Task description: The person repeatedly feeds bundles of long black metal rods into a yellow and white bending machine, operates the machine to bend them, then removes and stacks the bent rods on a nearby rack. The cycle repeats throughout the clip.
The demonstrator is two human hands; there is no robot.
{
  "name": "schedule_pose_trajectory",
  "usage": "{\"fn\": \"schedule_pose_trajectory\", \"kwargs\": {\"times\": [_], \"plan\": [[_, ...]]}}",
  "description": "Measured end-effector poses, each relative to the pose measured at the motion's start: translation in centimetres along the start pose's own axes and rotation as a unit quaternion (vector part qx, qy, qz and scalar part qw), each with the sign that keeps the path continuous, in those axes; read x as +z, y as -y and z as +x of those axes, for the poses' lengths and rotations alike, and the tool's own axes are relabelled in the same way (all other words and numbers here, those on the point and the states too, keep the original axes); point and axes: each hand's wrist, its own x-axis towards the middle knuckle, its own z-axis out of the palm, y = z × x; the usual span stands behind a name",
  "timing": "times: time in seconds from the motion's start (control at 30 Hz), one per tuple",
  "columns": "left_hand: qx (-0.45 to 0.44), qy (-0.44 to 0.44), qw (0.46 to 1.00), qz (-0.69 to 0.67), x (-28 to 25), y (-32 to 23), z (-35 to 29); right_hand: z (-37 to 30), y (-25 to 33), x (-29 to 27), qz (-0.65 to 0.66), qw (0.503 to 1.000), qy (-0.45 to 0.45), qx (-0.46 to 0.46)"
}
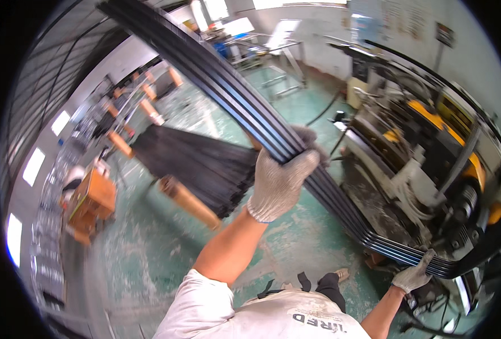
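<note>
A bundle of long black bars (228,101), several side by side, crosses the view from upper left to lower right. Toward the right it bends twice and runs on out past the edge. My left hand (281,183), in a pale knitted glove, is closed around its middle with the fingers wrapped over the bars. Further along, close to the second bend, my right hand (414,276), also gloved, grips the same bundle from its near side. Part of the right hand's fingers is hidden by the bars.
A stack of black bars (196,161) lies on a stand with orange-brown rollers (188,200) to the left. At right, near the bundle, stands a large machine (425,152) with yellow parts. Orange boxes (95,198) stand far left; a metal-framed table (278,48) is at the back.
</note>
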Motion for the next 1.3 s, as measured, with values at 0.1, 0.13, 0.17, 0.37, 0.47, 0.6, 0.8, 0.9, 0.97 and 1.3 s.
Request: {"fn": "schedule_pose_trajectory", "kwargs": {"times": [0.1,0.13,0.17,0.37,0.47,0.6,0.8,0.9,0.97,1.3], "plan": [[-0.005,-0.146,0.989,-0.011,-9.4,-3.1,-8.2,-5.4,-0.7,4.5,-0.040,0.991,0.123,-0.027],[-0.005,-0.195,0.980,0.037,-11.7,-4.9,-11.1,-6.7,-1.6,5.1,-0.083,0.980,0.184,-0.007],[-0.004,-0.248,0.968,0.044,-13.6,-6.4,-14.1,-9.3,-1.8,6.8,-0.109,0.979,0.169,-0.026],[0.059,-0.485,0.871,0.046,-20.4,-14.7,-30.7,-21.6,-4.2,14.8,0.020,0.896,0.430,0.111],[0.098,-0.578,0.803,0.112,-21.6,-19.5,-39.5,-30.9,-4.1,18.6,-0.013,0.857,0.499,0.132],[0.198,-0.652,0.726,0.094,-23.1,-24.6,-49.4,-42.8,-2.2,20.8,-0.026,0.762,0.635,0.125],[0.302,-0.719,0.620,0.086,-28.0,-33.7,-62.2,-63.3,6.1,23.4,0.027,0.646,0.763,-0.015],[0.349,-0.717,0.596,0.097,-31.2,-39.1,-70.2,-75.9,15.0,21.7,0.073,0.620,0.775,-0.092],[0.387,-0.689,0.609,0.075,-33.5,-43.4,-76.3,-84.1,22.4,19.9,0.103,0.586,0.789,-0.155],[0.502,-0.596,0.625,0.036,-40.6,-59.8,-95.0,-119.3,55.5,6.8,0.216,0.170,0.840,-0.468]]}}
